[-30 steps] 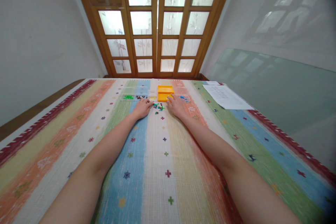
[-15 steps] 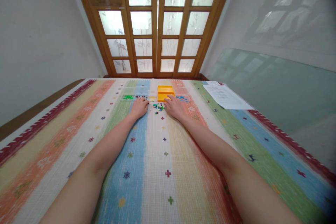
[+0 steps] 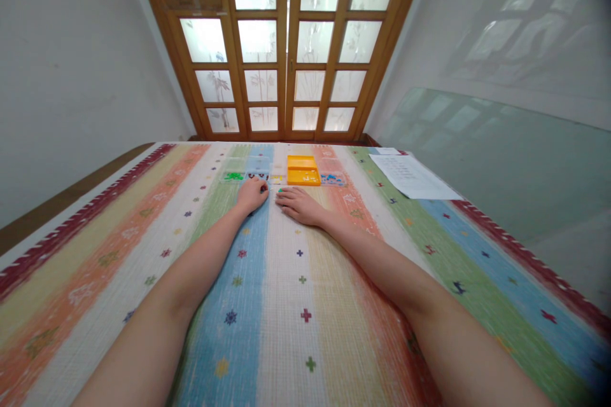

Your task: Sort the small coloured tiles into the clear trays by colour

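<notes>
My left hand [image 3: 253,194] rests near the dark-bead box, its fingers curled together; whatever they hold is too small to make out. My right hand [image 3: 300,205] lies flat over the small loose pieces with its fingers spread, and a bit of green [image 3: 280,191] shows at its fingertips. Behind it stands an open yellow box [image 3: 303,177] with small pale pieces inside. Clear boxes hold green pieces [image 3: 233,176], dark pieces [image 3: 258,176], yellow pieces [image 3: 277,179] and blue pieces [image 3: 331,179].
A striped cloth [image 3: 286,305] covers the table. White paper sheets [image 3: 411,176] lie at the back right. Wooden doors [image 3: 286,67] with glass panes stand beyond the table, and a glass sheet [image 3: 501,165] leans on the right wall.
My right hand has moved left and toward me, away from the yellow box and over the loose pieces. The fingers of my left hand have curled in slightly.
</notes>
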`<move>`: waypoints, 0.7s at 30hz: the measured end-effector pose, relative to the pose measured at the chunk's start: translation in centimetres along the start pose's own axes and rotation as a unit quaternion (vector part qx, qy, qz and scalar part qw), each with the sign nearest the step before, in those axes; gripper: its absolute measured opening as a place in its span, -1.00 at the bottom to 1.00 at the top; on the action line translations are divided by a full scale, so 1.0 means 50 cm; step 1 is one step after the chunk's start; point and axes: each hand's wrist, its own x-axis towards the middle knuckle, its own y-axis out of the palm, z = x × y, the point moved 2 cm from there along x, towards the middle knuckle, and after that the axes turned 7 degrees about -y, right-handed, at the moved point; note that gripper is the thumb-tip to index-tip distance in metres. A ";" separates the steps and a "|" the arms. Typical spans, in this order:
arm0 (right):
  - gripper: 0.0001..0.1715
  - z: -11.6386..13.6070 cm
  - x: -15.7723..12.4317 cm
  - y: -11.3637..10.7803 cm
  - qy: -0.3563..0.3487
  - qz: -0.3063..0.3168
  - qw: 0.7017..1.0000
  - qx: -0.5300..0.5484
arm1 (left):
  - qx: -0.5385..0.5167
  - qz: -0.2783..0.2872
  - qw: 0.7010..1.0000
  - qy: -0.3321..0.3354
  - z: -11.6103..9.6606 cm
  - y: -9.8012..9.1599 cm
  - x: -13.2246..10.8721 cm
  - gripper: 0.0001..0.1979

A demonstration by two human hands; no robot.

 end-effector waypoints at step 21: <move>-0.44 0.010 0.004 0.009 -0.001 0.066 0.998 -0.006 | -0.086 -0.028 0.993 -0.071 -0.013 -0.017 0.003 -0.81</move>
